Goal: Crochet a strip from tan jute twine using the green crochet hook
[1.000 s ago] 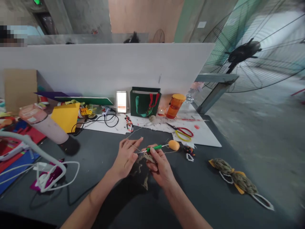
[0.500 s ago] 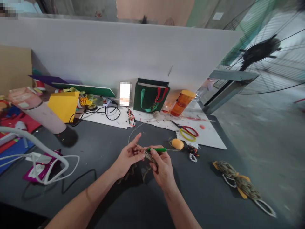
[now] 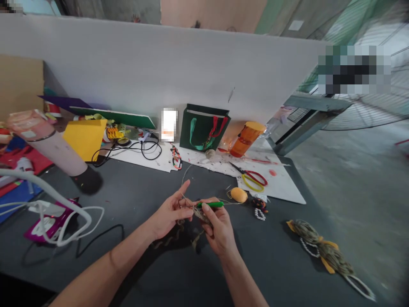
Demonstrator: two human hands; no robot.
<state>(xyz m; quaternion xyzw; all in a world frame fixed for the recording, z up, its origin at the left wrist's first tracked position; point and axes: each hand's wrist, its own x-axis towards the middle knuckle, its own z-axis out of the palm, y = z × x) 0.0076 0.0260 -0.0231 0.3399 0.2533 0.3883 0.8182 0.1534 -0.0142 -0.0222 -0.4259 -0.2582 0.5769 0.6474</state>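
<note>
My right hand (image 3: 217,228) pinches the green-handled metal crochet hook (image 3: 211,205). My left hand (image 3: 171,211) has thumb and fingers closed on the small brown jute crochet piece (image 3: 200,214), index raised, just above the dark grey tabletop (image 3: 153,268). Looks mid-stitch; the next pull likely needs taut yarn and a steady hook.

White partition (image 3: 143,72) behind dark grey tabletop (image 3: 281,273)

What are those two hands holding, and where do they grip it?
The right hand grips a crochet hook by its green handle; the left hand pinches the brownish yarn piece near the hook's tip.
</note>
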